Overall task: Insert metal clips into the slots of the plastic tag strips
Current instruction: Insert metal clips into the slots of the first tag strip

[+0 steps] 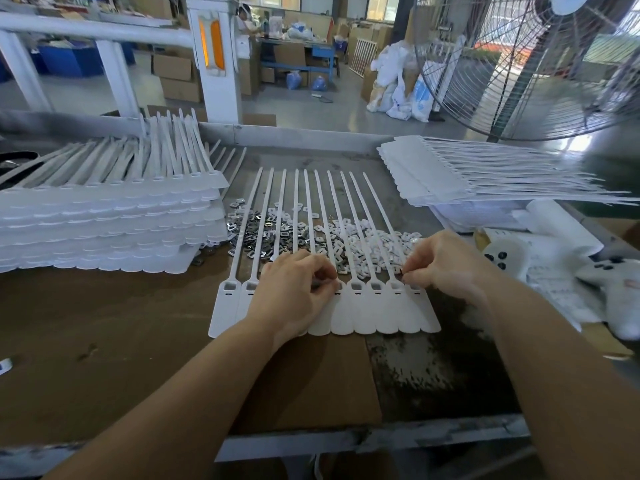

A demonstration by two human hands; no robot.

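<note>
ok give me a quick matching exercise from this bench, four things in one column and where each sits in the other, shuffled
Things
1. tag strip being worked on
2. stacked tag strips
3. loose metal clips
4. standing fan

Places
A. far right, behind the bench
B. left side of the bench, piled in layers
C. flat at the centre, under the left hand and right hand
D. scattered under the strip's thin tails

Pairs: 1-C, 2-B, 3-D, 4-A

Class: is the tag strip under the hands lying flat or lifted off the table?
Flat: the tag strip lies spread on the table, tails fanned away.
</note>
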